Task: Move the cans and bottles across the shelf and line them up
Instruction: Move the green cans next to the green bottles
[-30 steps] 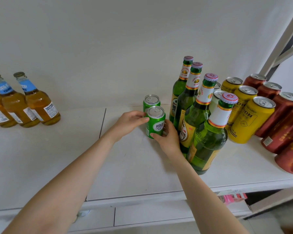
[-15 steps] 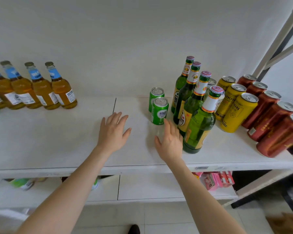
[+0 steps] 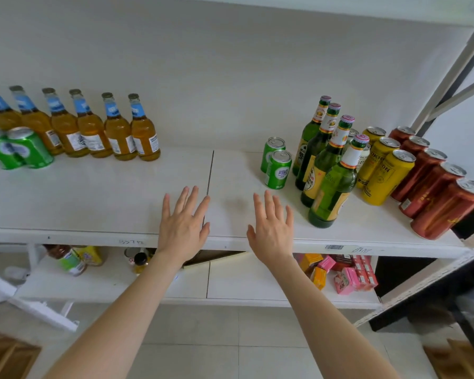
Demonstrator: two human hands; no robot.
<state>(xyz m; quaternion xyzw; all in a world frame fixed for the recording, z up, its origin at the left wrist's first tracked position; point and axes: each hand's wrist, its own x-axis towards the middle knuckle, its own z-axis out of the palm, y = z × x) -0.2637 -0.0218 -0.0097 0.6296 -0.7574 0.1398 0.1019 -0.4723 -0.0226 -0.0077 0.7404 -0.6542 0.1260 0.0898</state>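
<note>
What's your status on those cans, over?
Left hand, right hand open, empty. Two green cans upright beside green bottles. Nothing between hands and cans.

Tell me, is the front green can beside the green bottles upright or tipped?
Upright. The can stands on its base on the shelf, its lid facing up.

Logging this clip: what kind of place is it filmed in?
Probably a small shop or stockroom display: a white shelf carries grouped amber bottles and red cans, its front edge bears a barcode sticker, and pink cartons sit below.
</note>
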